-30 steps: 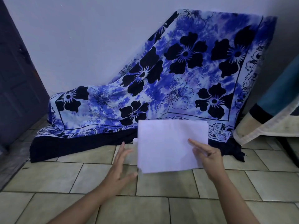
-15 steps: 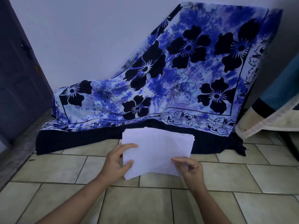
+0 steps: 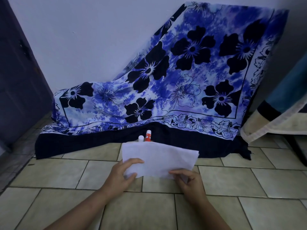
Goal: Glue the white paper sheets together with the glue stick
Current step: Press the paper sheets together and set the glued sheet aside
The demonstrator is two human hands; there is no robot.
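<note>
I hold the white paper sheets (image 3: 159, 159) low over the tiled floor, tilted so their far edge is up. My left hand (image 3: 122, 175) grips their near left corner, thumb on top. My right hand (image 3: 188, 179) pinches the near right edge. Behind the sheets stands a red glue stick (image 3: 148, 135) with a white top, upright against the dark cloth. Its white cap (image 3: 140, 138) stands just left of it. The sheets hide the lower part of both.
A blue floral cloth (image 3: 166, 83) drapes from the wall down to the beige tiled floor (image 3: 54, 173). A dark door (image 3: 18, 72) is at the left. A bed edge with a blue and cream cover (image 3: 275, 117) sits at the right.
The sheets came down and toward me. My left hand took hold of their left corner. The glue stick and its cap came into sight behind them.
</note>
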